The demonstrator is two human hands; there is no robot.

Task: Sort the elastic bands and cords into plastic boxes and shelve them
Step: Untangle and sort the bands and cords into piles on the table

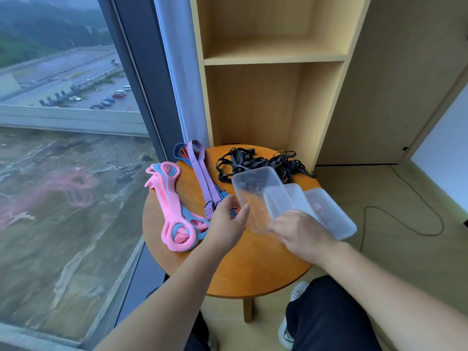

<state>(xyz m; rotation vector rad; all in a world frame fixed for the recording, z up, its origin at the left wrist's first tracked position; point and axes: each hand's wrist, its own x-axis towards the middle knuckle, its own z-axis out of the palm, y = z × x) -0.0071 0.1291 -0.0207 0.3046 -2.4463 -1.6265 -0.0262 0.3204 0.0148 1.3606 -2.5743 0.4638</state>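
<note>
On table (253, 269) at 3 o'clock, clear boxes (329, 216) are being separated. Left hand (228, 219) appears to pinch the front box (253, 188) at its near rim; right hand (301, 231) curls round the others. Nothing sorted yet: pink bands (172, 211) at 9, straps (202, 178) at 11, black cords (255, 160) at 1, all loose. Next, probably: free one box, set it flat, load one kind. Shelf (273, 59) at 12.

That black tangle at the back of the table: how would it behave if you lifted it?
Likely floppy: the black cords lie in loose, limp loops. They are intertwined, so pulling one probably drags the rest along. They look thin, so probably light for the heap's size.
</note>
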